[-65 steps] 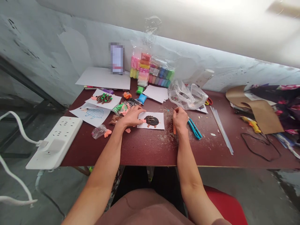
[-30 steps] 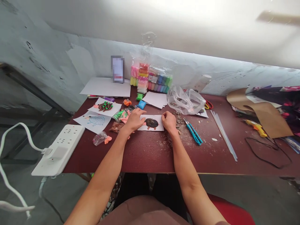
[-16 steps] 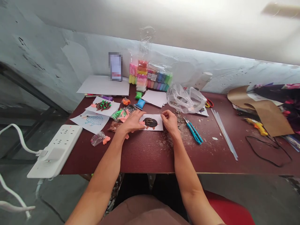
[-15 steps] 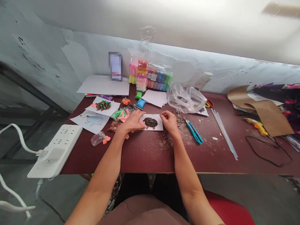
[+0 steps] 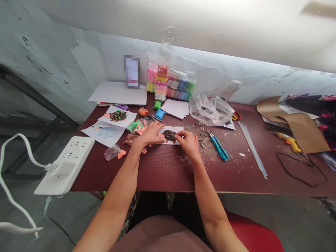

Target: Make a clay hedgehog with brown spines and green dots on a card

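Note:
A white card [image 5: 179,130] lies on the dark red table, bearing a black clay hedgehog shape [image 5: 169,135] with light streaks and a pink face. My left hand [image 5: 152,134] rests at the card's left side, fingers apart, thumb by the pink part. My right hand [image 5: 187,140] is closed in a pinch at the right edge of the black shape; whatever is between the fingertips is too small to make out. Striped seeds [image 5: 201,134] lie loose to the right of that hand.
Right of the seeds are a blue cutter [image 5: 219,147], a plastic bag [image 5: 210,112], clear sticks [image 5: 252,150] and a glue gun [image 5: 290,141]. Clay packs [image 5: 181,85] stand behind. On the left are drawings [image 5: 105,133] and a power strip [image 5: 65,164].
My right hand has moved left from the card's right edge onto the black shape. My left hand stays at the card's left side. The view has shifted slightly.

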The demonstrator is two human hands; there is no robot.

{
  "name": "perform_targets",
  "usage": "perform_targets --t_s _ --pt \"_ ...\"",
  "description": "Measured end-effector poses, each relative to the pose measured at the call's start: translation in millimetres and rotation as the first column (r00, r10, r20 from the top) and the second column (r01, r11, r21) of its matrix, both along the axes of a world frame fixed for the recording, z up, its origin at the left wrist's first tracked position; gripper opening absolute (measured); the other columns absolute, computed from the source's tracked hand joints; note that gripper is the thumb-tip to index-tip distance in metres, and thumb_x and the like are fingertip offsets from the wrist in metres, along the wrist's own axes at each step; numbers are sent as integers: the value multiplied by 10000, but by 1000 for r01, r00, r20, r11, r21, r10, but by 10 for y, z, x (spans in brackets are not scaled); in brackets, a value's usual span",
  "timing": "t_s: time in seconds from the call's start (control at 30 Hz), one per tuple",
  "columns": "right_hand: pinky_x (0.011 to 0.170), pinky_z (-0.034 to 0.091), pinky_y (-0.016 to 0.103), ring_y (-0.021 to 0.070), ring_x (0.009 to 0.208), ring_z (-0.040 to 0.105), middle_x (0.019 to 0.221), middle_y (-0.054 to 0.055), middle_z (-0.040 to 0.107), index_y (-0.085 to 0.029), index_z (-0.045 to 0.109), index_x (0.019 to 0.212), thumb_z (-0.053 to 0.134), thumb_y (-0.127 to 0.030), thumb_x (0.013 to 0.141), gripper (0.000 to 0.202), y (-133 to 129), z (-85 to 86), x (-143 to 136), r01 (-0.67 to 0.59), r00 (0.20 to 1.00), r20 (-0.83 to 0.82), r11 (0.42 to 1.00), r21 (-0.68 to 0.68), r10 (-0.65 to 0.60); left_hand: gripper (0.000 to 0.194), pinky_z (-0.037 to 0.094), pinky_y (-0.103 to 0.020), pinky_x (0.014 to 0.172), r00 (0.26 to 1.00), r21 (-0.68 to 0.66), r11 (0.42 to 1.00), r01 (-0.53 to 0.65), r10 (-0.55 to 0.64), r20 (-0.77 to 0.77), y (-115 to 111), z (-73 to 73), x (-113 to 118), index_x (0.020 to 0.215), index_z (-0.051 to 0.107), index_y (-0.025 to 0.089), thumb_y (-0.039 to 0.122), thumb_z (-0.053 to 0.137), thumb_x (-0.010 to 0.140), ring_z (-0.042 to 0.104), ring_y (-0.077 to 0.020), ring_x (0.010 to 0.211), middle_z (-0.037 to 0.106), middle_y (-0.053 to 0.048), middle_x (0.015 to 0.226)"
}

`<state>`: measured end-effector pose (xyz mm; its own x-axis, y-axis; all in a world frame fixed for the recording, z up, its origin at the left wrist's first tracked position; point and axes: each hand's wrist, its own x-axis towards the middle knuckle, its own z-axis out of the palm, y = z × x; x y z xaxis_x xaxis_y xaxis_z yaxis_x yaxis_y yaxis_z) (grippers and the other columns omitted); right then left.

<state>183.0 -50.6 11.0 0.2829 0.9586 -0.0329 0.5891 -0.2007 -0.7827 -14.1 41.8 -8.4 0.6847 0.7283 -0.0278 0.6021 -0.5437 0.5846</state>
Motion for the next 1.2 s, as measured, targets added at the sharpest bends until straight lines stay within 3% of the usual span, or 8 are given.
perform_targets --t_s 0.33,0.6,1.2 --pt "664 360 252 153 720 634 819 37 784 -168 818 852 635 -178 889 187 23 -16 -90 -19 981 191 991 -136 45 677 417 -466 1177 1000 33 999 8 -8 -11 17 -29 7 1410 612 191 381 755 776 523 -347 1336 604 -116 1358" --pt "681 368 262 176 791 674 906 68 802 -176 820 934 615 -222 951 210 33 45 -177 3 937 343 979 -203 68 691 411 -469 1185 1000 37 999 3 -3 -16 13 -28 14 1423 607 173 383 751 780 521 -345 1343 594 -124 1378" --pt "756 438 289 244 1013 739 1077 101 820 -202 807 1035 568 -259 989 250 72 139 -332 28 870 475 949 -313 131 662 423 -475 1174 1000 37 999 10 -10 -6 28 -52 12 1406 627 219 354 732 766 523 -351 1328 597 -98 1351"
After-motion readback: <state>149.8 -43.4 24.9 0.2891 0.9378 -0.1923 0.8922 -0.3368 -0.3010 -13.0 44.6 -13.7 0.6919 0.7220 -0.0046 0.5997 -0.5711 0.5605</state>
